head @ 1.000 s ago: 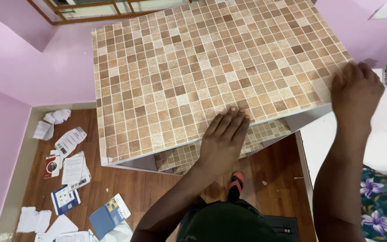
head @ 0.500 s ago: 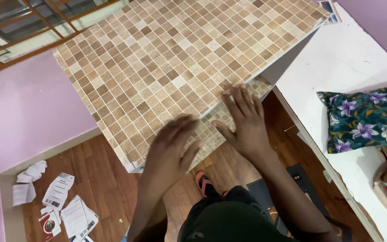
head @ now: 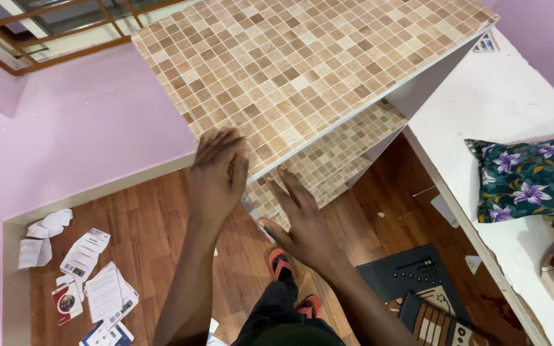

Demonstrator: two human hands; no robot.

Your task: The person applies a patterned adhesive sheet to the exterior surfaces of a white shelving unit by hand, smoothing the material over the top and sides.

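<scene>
At shelf corner | left hand [head: 216,176] flat, spread on tiled top [head: 302,70] | right hand [head: 302,221] spread below edge

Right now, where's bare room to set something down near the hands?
Free: mosaic-patterned top beyond the left hand; white surface between that unit and the floral cushion. Wood floor left of the left arm is bare. Crowded: papers at far left, mats at lower right. Right hand sits at the lower shelf.
</scene>
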